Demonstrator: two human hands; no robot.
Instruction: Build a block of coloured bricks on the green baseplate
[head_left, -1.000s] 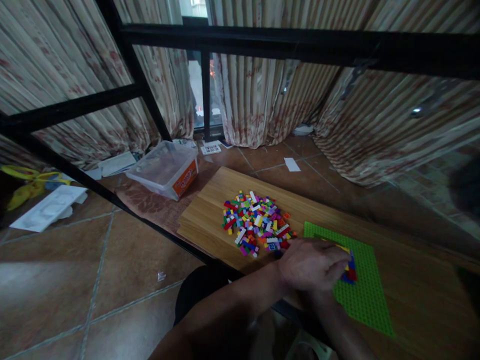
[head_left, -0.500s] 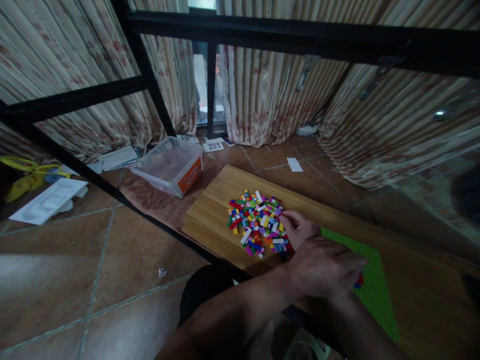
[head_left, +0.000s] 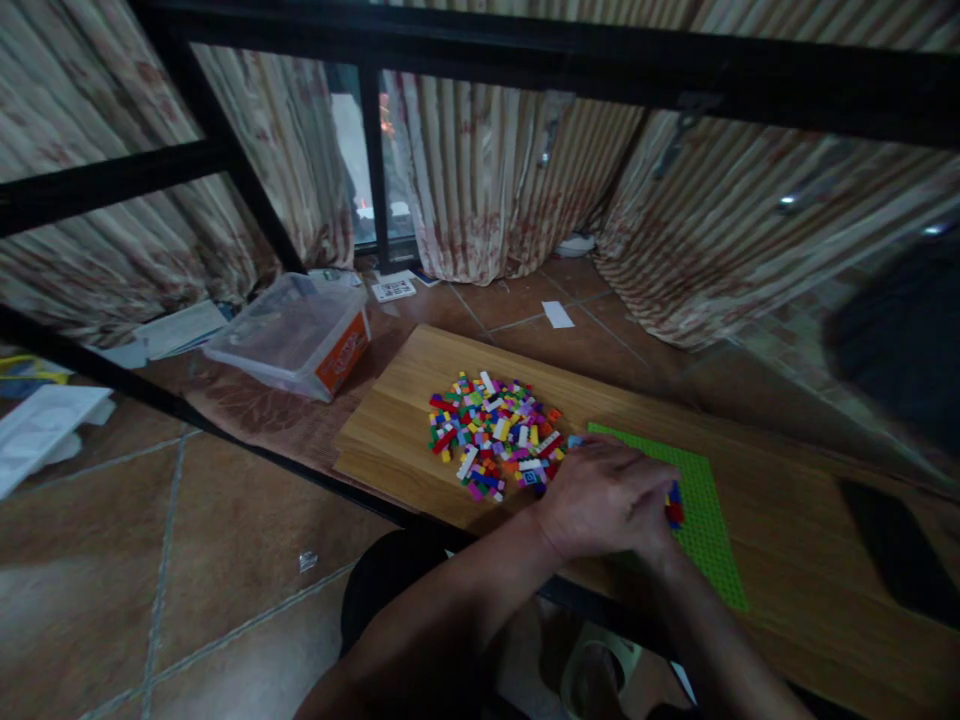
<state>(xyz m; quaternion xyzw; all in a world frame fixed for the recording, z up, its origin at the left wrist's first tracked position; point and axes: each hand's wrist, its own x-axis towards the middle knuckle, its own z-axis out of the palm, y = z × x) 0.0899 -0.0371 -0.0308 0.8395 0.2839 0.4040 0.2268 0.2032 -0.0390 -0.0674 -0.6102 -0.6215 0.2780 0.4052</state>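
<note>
My left hand is over the left part of a green studded baseplate, its fingers bent down and together at the far side. Whatever they pinch is hidden. Small red and blue bricks show on the plate just beyond those fingertips. My right forearm comes up from the lower right and passes behind the left hand, which covers most of my right hand. A light blue brick peeks out at the hands' left edge; whether it is held is unclear. Close by on the left lies a loose pile of multicoloured bricks.
The wooden table carries the bricks, the baseplate and a dark flat object at right. Behind it on the left stands a clear plastic box with an orange label. A black metal frame crosses the view.
My right hand has drawn back from the brick pile to the right, behind my left hand. The left hand stays over the baseplate. The view has shifted to the right.
</note>
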